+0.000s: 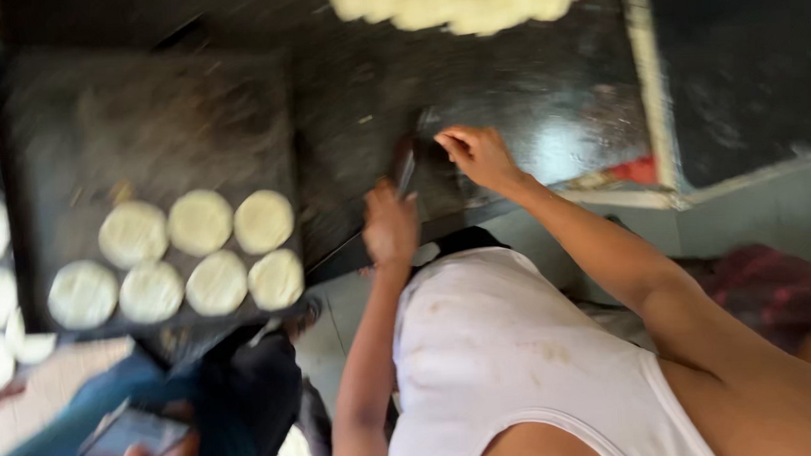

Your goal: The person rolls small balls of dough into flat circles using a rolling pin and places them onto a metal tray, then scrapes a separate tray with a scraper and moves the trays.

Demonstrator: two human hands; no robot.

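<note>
Two hands on one scraper (406, 171): left grip (389, 221) clamped on its handle, right fingertips (452, 144) pinched beside its blade.

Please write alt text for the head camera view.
Left hand grips a scraper on a dark counter, right hand beside its blade. Seven dough discs lie on a dark tray; a dough heap sits above.

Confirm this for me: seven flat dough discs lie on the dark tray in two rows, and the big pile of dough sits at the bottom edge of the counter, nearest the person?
Not quite. In the head view the pile of dough lies at the counter's far, top edge, away from the person. The seven flat dough discs do lie on the dark tray in two rows.
</note>
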